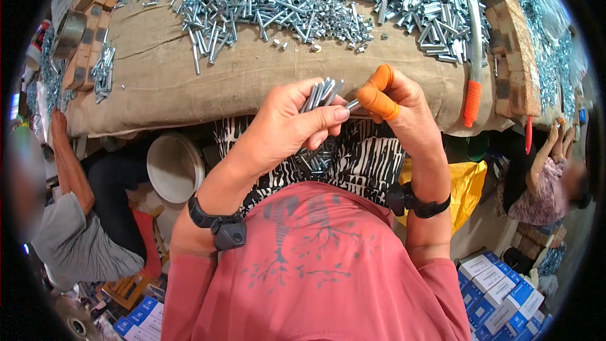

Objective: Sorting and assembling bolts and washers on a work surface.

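My left hand (pixel 290 120) is closed around a bunch of slim shiny metal rods (pixel 324 91), whose ends stick up between thumb and fingers. Orange rubber covers (pixel 381 91) sit on the thumb and forefinger of my right hand (pixel 404 107). Those two fingertips pinch a small metal piece (pixel 354 105) beside the left thumb; its exact kind I cannot make out. Both hands are just in front of the cloth-covered table's edge, above my lap. More metal pieces (pixel 317 159) lie in my lap below the left hand.
Heaps of metal rods (pixel 240 9), short tubes (pixel 442 31) and nuts (pixel 341 22) cover the far part of the cloth (pixel 158 82). Bricks (pixel 512 44) border it. A metal bar with an orange grip (pixel 472 101) lies at right. A white bucket (pixel 173 167) stands below. People sit at both sides.
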`<move>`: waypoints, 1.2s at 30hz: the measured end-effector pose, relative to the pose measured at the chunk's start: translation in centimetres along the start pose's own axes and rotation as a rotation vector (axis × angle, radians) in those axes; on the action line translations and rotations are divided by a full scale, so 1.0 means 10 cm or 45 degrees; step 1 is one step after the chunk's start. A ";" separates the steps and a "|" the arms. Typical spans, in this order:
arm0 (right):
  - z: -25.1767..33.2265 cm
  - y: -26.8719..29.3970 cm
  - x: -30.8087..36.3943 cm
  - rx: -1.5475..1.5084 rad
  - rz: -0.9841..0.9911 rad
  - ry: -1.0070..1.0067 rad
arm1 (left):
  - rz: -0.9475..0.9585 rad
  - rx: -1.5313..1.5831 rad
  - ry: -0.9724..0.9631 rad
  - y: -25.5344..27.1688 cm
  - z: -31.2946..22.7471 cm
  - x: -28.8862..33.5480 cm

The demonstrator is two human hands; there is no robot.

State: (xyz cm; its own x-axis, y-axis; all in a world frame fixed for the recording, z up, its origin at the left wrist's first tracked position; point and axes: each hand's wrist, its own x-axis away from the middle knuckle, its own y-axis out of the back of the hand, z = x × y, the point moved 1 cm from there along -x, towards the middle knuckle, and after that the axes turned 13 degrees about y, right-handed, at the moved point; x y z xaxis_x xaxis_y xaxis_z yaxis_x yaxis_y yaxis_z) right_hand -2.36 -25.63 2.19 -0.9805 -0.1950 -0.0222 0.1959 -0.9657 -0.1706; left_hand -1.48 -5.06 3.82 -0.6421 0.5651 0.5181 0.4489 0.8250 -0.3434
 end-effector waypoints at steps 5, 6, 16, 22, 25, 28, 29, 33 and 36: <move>-0.01 -0.24 0.06 0.493 -0.059 0.252 | -0.041 0.008 -0.003 0.00 0.06 0.09; -0.04 -0.26 0.08 0.163 -0.138 0.179 | -0.037 0.041 0.010 0.00 0.07 0.10; -0.03 -0.31 0.07 0.044 -0.160 0.154 | -0.067 0.007 -0.059 0.00 0.12 0.14; -0.02 -0.25 0.16 -0.174 -0.198 0.037 | -0.104 -0.047 -0.113 0.00 0.10 0.12; -0.02 -0.29 0.17 -0.264 -0.192 -0.003 | -0.078 0.026 -0.110 0.05 0.07 0.08; -0.02 -0.24 0.16 -0.036 -0.214 -0.017 | -0.061 0.006 -0.094 0.03 0.05 0.06; -0.02 -0.21 0.16 0.149 -0.189 -0.043 | -0.073 -0.003 -0.105 0.02 0.04 0.06; 0.05 -0.21 0.18 -0.039 -0.353 0.140 | -0.082 -0.036 -0.093 0.02 0.03 0.05; 0.04 -0.28 0.20 0.036 -0.289 0.193 | -0.042 0.050 -0.104 0.02 0.04 0.06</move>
State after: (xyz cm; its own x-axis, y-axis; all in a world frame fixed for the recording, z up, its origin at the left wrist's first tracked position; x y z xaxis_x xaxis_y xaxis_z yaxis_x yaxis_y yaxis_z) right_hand -4.84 -23.42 2.97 -0.9896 0.0530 -0.1339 -0.0311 -0.9865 -0.1609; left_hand -2.06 -4.60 3.71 -0.7055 0.5353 0.4644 0.4028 0.8421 -0.3587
